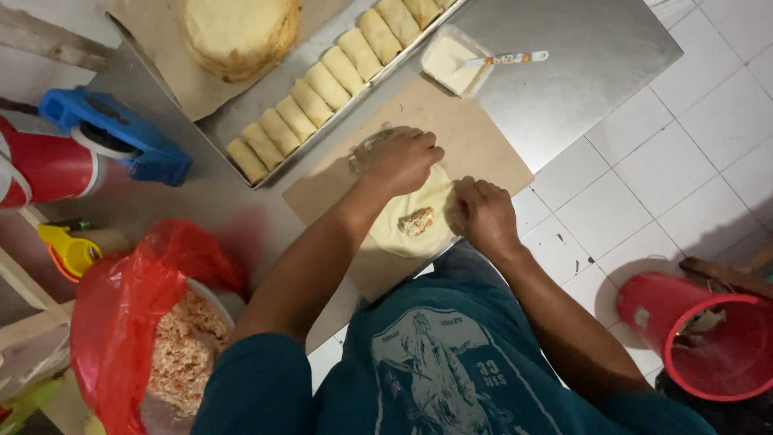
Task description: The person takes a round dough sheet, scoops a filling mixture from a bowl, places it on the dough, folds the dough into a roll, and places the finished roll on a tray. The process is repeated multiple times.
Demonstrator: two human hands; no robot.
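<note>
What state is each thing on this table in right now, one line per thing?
Left hand: pressed flat on the wrapper's far edge.
Right hand: fingers on the wrapper's near edge.
Wrapper: unrolled, flat on brown paper.
Filling lump: uncovered, on the wrapper.
Rolls: rolled, lined up in the tray.
Small tub: open, spoon resting in it.
Red bag: open, holding filling.

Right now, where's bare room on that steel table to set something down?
Bare steel lies right of the small paste tub, out to the table corner. A narrower strip runs between the blue tape dispenser and the brown paper. Crowded: the tray of rolls and the wrapper under the left hand and right hand.
</note>
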